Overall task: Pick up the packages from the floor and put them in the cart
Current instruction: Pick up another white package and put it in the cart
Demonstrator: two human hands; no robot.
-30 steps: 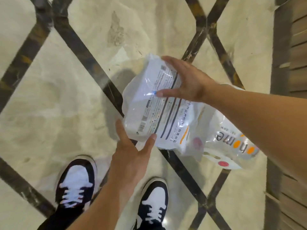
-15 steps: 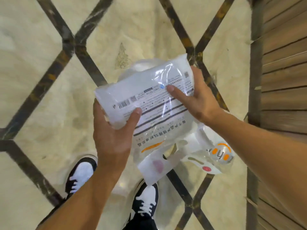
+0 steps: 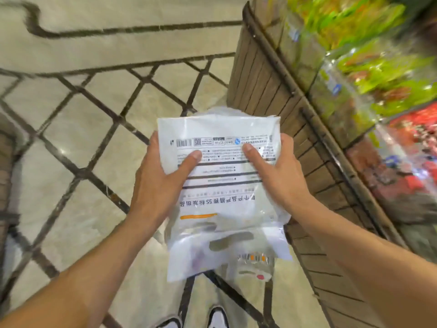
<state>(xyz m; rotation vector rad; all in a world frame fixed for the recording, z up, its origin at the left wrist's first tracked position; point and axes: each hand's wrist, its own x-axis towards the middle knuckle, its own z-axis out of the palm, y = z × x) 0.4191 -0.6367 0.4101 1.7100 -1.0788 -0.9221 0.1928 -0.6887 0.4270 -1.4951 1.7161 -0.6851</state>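
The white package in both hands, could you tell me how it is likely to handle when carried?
The white package is probably floppy: its lower end sags and creases below the left hand and right hand. The glossy film may be slippery, so a two-handed grip seems wise. It looks light.

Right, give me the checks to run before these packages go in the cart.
1. Left hand grips the white package: ok.
2. Right hand grips its other side: ok.
3. Second package underneath is secure: cannot tell, it hangs low.
4. Packages are off the floor: ok.
5. Cart is located: not ok, none in view.
6. Clearance from the wooden display on the right: ok.
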